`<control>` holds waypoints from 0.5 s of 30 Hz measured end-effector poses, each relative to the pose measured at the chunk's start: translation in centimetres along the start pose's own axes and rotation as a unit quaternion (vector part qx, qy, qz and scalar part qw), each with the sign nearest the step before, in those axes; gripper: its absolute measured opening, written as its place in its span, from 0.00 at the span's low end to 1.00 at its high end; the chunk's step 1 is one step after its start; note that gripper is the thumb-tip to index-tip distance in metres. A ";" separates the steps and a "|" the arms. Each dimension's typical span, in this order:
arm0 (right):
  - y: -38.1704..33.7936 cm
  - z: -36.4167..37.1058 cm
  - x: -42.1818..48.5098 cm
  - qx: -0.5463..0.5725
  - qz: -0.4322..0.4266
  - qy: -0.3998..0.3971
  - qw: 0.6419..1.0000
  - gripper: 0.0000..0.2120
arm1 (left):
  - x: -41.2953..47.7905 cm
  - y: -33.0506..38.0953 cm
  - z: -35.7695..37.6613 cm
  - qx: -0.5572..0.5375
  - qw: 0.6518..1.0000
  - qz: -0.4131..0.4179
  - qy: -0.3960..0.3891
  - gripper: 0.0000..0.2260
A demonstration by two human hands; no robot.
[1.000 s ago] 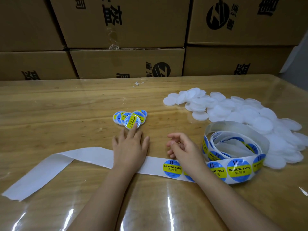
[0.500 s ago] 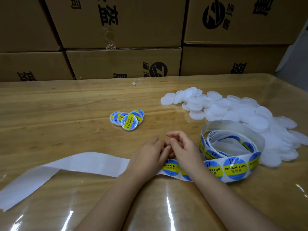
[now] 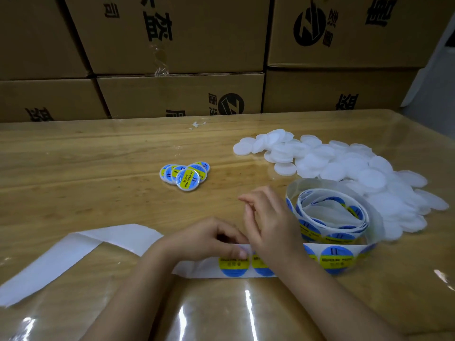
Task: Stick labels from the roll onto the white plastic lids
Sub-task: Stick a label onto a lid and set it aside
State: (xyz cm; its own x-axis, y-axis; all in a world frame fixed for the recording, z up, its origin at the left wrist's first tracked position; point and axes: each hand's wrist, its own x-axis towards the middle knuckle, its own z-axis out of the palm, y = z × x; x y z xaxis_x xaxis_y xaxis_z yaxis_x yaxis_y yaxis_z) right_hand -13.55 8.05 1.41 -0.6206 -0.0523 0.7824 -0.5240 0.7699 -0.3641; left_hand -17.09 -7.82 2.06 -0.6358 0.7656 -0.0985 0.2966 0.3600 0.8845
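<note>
Two hands together at lower centre: left hand [image 3: 206, 239] pinching the upper edge of the label strip [image 3: 234, 265] at its first label, right hand [image 3: 268, 227] resting on the strip just beside, fingers loosely bent. At right, roll [image 3: 330, 217] against heaped white lids [image 3: 357, 168]; mid-frame, labelled lids [image 3: 184, 175] clustered on the table [image 3: 73, 168].

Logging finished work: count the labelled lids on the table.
5 labelled lids visible, all in one overlapping cluster mid-table, left of the plain white lids: two at its left, one in front, two at its right. More may be hidden underneath.
</note>
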 end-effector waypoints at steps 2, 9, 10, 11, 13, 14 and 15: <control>-0.4 -0.2 0.1 -0.041 -0.047 0.008 0.998 0.10 | -0.5 0.0 -0.8 0.007 1.000 -0.016 0.009 0.06; -0.6 0.2 -0.3 -0.077 -0.075 -0.073 0.992 0.11 | -3.5 -2.3 -4.5 -0.021 0.981 -0.141 0.135 0.13; -0.5 0.3 -0.3 -0.087 -0.070 -0.096 0.989 0.12 | -3.6 -2.5 -4.5 -0.025 0.976 -0.146 0.161 0.13; -0.5 0.5 -0.3 -0.101 -0.063 -0.121 0.986 0.14 | -3.4 -2.6 -4.2 -0.026 0.974 -0.143 0.175 0.11; -0.3 0.9 -0.4 -0.139 -0.049 -0.163 0.976 0.17 | -2.7 -2.3 -3.5 -0.029 0.977 -0.117 0.176 0.08; 0.0 1.1 -0.5 -0.157 -0.046 -0.176 0.971 0.16 | -2.2 -2.2 -3.0 -0.032 0.978 -0.100 0.178 0.07; 0.3 1.3 -0.7 -0.168 -0.046 -0.184 0.967 0.15 | -1.8 -2.2 -2.6 -0.031 0.978 -0.088 0.187 0.06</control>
State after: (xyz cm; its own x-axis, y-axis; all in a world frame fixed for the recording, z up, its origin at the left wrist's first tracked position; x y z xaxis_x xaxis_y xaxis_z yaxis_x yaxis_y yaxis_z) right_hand -14.03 7.47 0.16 -0.7785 -0.3063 0.5478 -0.4065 0.9111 -0.0682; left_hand -18.49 -11.37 1.48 -0.8924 0.4426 -0.0878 0.1238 0.4271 0.8957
